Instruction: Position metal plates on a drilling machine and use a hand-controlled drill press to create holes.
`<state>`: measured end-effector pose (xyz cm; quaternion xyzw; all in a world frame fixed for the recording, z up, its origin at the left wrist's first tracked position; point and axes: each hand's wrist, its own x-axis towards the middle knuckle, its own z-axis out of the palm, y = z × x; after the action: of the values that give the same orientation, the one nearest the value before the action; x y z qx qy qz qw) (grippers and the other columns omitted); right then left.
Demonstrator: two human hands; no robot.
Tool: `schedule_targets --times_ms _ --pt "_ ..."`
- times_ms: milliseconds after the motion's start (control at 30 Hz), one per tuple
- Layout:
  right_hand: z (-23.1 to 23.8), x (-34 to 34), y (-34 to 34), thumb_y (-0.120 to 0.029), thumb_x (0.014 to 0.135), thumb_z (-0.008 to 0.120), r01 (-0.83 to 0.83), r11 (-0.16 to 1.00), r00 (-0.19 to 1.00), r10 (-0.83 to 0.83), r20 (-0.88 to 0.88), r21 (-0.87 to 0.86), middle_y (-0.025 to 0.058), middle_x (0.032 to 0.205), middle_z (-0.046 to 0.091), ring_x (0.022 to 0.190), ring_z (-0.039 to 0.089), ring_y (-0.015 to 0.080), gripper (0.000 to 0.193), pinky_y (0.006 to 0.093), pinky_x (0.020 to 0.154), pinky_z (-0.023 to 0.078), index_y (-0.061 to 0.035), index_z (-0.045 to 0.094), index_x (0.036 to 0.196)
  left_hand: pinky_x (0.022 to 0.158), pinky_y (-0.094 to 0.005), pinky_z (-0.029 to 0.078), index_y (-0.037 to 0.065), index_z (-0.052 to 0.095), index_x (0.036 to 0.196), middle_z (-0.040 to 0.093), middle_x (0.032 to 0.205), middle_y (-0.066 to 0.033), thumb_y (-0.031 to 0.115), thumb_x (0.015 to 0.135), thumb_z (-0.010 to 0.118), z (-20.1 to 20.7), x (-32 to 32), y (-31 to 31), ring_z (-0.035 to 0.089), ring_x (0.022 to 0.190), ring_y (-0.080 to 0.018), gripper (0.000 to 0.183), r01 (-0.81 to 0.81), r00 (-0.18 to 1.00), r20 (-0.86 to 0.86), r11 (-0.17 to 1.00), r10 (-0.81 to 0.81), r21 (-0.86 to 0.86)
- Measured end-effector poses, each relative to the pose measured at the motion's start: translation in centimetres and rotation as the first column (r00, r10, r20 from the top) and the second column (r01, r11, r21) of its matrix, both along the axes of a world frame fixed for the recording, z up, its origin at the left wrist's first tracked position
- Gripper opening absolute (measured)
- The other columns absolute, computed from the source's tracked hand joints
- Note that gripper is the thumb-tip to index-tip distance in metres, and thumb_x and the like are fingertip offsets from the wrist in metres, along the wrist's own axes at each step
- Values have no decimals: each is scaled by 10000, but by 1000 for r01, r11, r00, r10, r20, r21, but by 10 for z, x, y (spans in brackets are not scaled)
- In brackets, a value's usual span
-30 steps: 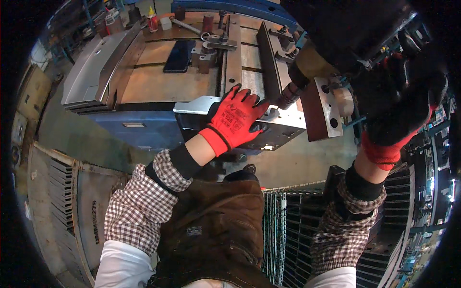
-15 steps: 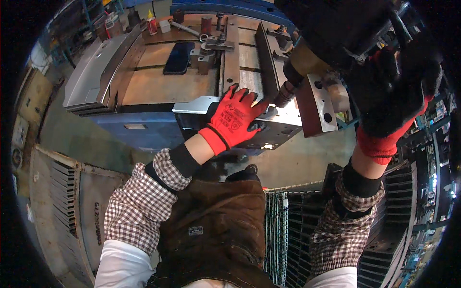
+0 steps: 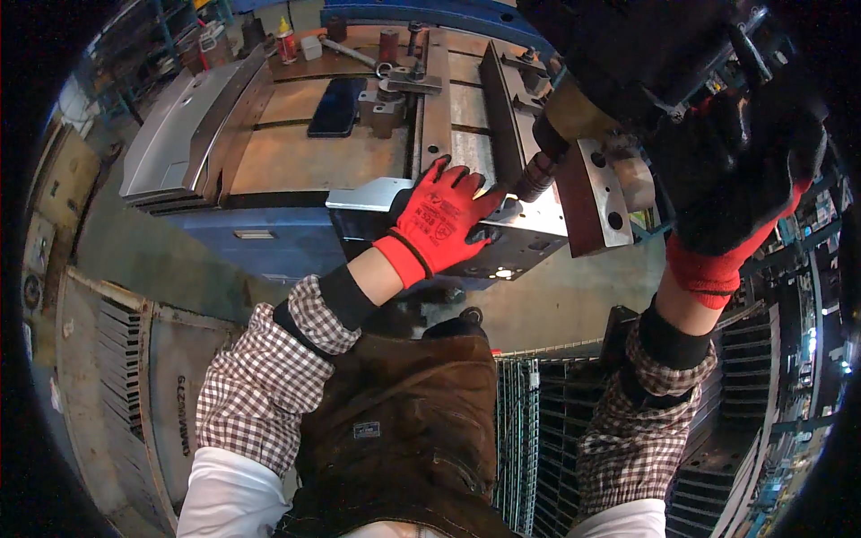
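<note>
My left hand [image 3: 441, 221], in a red glove with black fingertips, lies with its fingers spread over a bent sheet-metal part [image 3: 366, 196] at the table's front edge. Close beside its thumb and forefinger, the dark tool [image 3: 536, 177] in the machine's spindle meets the part's top face. Raised at the right, my right hand [image 3: 749, 193] is closed around a dark lever [image 3: 750, 52] of the machine head [image 3: 610, 54]. Its black-coated fingers are hard to make out against the machine. A steel block with holes [image 3: 599, 193] sits right of the tool.
The slotted machine table [image 3: 314, 166] carries stacked metal parts [image 3: 184, 134] at the left and a phone [image 3: 337, 108]. Clamps [image 3: 414, 82] and a long steel angle bar [image 3: 502, 99] stand farther back, near a red bottle [image 3: 286, 45]. Metal racks [image 3: 538, 430] flank me below.
</note>
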<state>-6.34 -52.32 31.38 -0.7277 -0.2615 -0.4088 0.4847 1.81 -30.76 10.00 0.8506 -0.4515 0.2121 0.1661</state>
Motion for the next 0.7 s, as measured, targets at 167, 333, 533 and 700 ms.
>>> schedule_targets --times_ms 167,333,533,700 --pt "0 3 1 -202 1000 575 2 1000 1000 -2 -4 6 93 1229 613 1096 600 214 438 352 923 485 -20 493 1391 1178 -537 305 181 536 1449 580 1312 -138 443 794 722 5 -1 0 525 1270 -327 730 8 999 -35 999 -7 34" --pt "-2 4 -1 -196 998 579 27 1000 1000 -27 8 10 91 1217 619 1084 605 211 431 349 914 488 -19 501 1383 1197 -530 287 174 524 1454 585 1318 -135 439 794 735 5 -1 -2 528 1268 -319 742 8 999 -51 998 -5 66" --pt "-6 0 -4 -188 995 583 34 999 999 -34 10 26 89 1203 626 1070 610 207 422 346 903 492 -17 510 1373 1196 -514 291 163 530 1447 607 1266 -120 461 795 740 9 1 -2 559 1221 -305 747 22 998 -66 996 -17 85" --pt "-14 -5 -20 -182 992 586 75 994 995 -80 63 77 87 1192 631 1058 615 204 415 344 894 495 -15 518 1366 1192 -514 293 164 537 1444 614 1208 -117 473 802 731 3 2 -4 576 1188 -296 739 10 999 -43 997 -7 73"
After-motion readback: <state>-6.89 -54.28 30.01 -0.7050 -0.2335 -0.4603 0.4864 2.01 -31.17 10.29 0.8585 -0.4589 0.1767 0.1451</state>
